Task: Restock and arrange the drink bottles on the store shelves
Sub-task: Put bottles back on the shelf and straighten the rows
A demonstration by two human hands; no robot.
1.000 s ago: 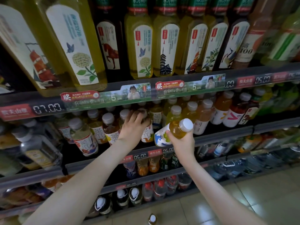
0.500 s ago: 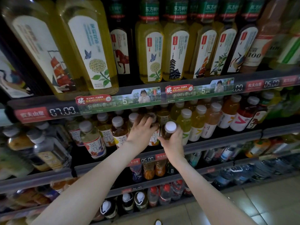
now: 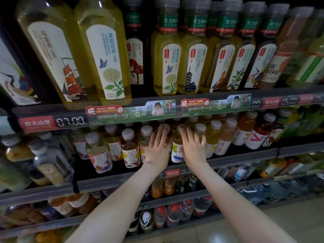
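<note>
My right hand (image 3: pixel 192 146) lies with straight, spread fingers against the small tea bottles on the middle shelf (image 3: pixel 245 156). Just left of it, between my hands, stands a yellow tea bottle with a blue and white label (image 3: pixel 177 152), upright in the front row. My left hand (image 3: pixel 158 146) rests flat on the neighbouring bottle, fingertips reaching up to its grey cap (image 3: pixel 164 127). Neither hand holds a bottle. More white-capped tea bottles (image 3: pixel 129 149) fill the row to the left.
Large yellow tea bottles (image 3: pixel 108 55) stand on the shelf above, behind a price rail (image 3: pixel 70 121) that overhangs my fingers. Orange and red juice bottles (image 3: pixel 245 130) stand to the right. Lower shelves hold small bottles (image 3: pixel 166 188). Tiled floor (image 3: pixel 263 221) shows at bottom right.
My right hand brought the tilted yellow bottle in, stood it upright in the front row beside my left hand and let go. Both hands now lie flat against the bottles.
</note>
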